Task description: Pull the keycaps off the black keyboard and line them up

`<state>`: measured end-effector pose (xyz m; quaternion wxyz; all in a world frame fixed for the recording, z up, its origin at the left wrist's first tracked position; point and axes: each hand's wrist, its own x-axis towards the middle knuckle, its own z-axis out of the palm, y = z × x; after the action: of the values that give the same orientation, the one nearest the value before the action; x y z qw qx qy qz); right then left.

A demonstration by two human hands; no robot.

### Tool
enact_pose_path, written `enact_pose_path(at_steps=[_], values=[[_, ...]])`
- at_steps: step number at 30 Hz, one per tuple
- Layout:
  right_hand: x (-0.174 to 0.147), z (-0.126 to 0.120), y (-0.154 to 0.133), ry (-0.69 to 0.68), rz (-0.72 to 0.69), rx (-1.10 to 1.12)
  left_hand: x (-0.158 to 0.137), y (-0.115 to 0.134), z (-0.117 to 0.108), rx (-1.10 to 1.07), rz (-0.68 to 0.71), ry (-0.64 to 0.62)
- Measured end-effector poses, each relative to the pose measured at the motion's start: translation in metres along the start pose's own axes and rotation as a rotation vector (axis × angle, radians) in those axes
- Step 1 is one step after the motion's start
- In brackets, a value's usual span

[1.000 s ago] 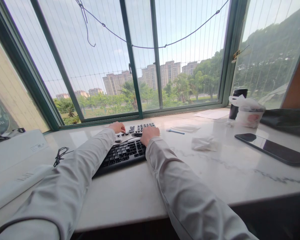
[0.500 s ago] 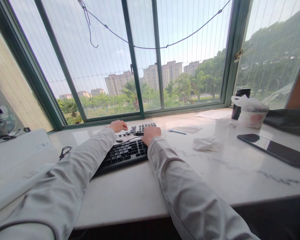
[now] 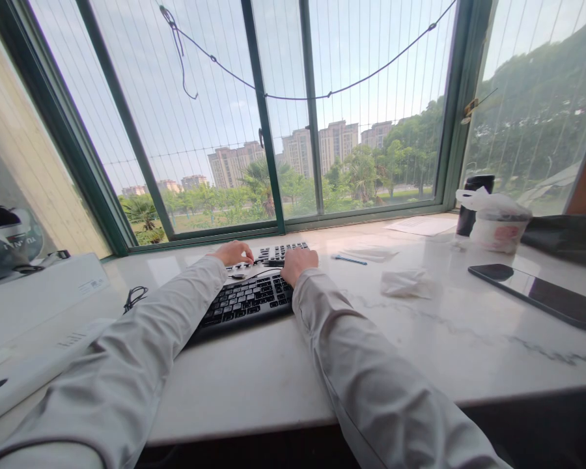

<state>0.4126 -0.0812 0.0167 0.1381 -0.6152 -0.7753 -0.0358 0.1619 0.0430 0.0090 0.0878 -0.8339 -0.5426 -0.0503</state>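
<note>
A black keyboard [image 3: 249,298] lies on the table between my forearms, its left end hidden by my left sleeve. Behind it are rows of loose dark keycaps [image 3: 286,249]. My left hand [image 3: 234,252] is over the left part of these keycaps, fingers loosely bent and apart, with nothing visible in them. At the keyboard's far right corner, my right hand [image 3: 299,263] has its fingers curled closed; what they hold is hidden. A slim dark object [image 3: 273,263] shows just left of it, and I cannot tell if it is held. A thin cable [image 3: 261,272] runs behind the keyboard.
To the right are a blue pen-like stick [image 3: 350,259], crumpled clear plastic [image 3: 407,284], a phone [image 3: 537,296], a bagged tub [image 3: 499,228] and a black bottle [image 3: 469,218]. On the left are a white box [image 3: 39,286], a long white device [image 3: 34,371] and a coiled cable [image 3: 135,298]. Windows stand behind.
The whole view has shifted slightly, moving things a little right and down. Both hands keep nearly the same places, the left over the keycaps and the right at the keyboard's corner.
</note>
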Motion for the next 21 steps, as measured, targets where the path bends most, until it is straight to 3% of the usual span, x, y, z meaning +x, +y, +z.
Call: enact_pose_path(at_steps=[7,14,21], values=[[0.000,0.002,-0.001,0.052,0.013,-0.002,-0.001,-0.002,0.001,-0.047,0.052,0.021],[0.002,0.004,-0.001,0.063,0.016,0.000,-0.001,-0.010,0.003,-0.005,-0.014,0.032],[0.002,0.005,0.000,0.054,0.010,0.015,-0.006,-0.010,0.003,0.021,0.006,0.013]])
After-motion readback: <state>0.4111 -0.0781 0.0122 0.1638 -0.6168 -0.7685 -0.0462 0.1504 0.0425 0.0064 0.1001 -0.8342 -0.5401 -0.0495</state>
